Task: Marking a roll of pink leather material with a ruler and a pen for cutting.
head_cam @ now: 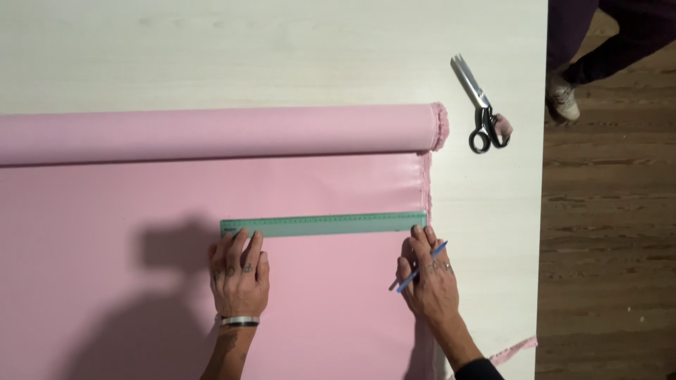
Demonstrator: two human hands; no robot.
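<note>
A sheet of pink fabric [105, 246] lies unrolled on a white table [282, 49], its roll [211, 134] lying across the far side. A green ruler [324, 224] rests flat on the fabric, reaching its right edge. My left hand [239, 274] lies flat on the fabric with fingertips pressing the ruler's left end. My right hand [431, 278] holds a blue pen [421, 267] between its fingers, fingertips touching the ruler's right end.
Black-handled scissors [480, 105] lie on the table beyond the roll's right end, beside a small pink scrap [504, 125]. The table's right edge drops to a wooden floor [605, 246], where another person's shoe [563, 98] and dark trouser leg show.
</note>
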